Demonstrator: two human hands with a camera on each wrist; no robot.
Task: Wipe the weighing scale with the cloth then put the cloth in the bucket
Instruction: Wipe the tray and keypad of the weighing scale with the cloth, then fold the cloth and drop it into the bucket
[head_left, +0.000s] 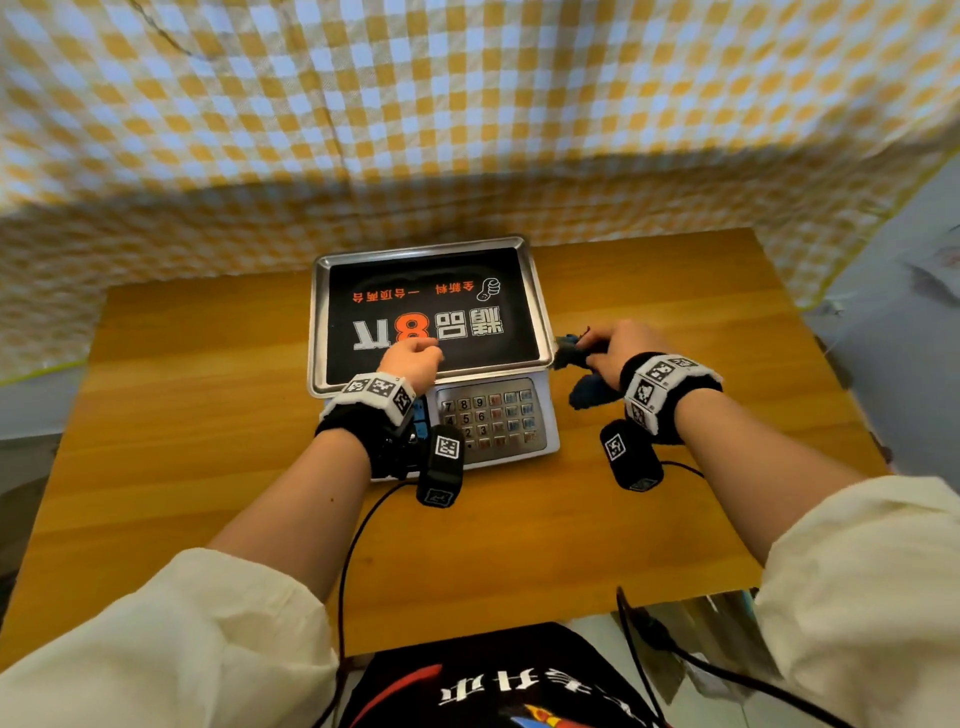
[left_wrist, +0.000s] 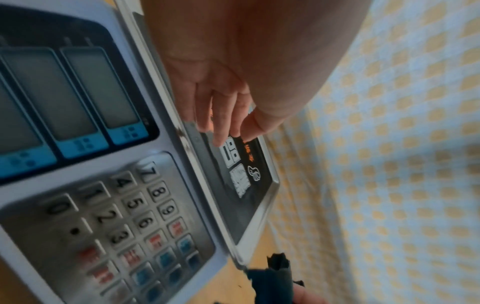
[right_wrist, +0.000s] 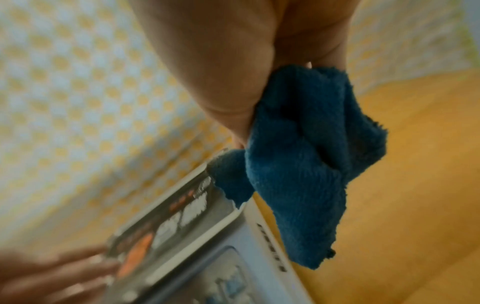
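The weighing scale (head_left: 467, 270) stands at the middle back of the wooden table (head_left: 208, 415), with a steel tray, a black printed sheet on top and a keypad (head_left: 491, 415) in front. My left hand (head_left: 413, 358) rests on the tray's front part, and its fingers (left_wrist: 226, 123) lie fairly straight on the black sheet. My right hand (head_left: 623, 348) grips a crumpled dark blue cloth (head_left: 587, 389) just off the scale's right edge. One corner of the cloth (right_wrist: 298, 164) touches the tray rim. No bucket shows in any view.
A yellow and white checked sheet (head_left: 467, 130) hangs close behind the scale. The scale's display windows (left_wrist: 78, 92) sit left of the keypad. Black cables (head_left: 353, 545) run from my wrists over the table's front edge. Bare tabletop lies on both sides of the scale.
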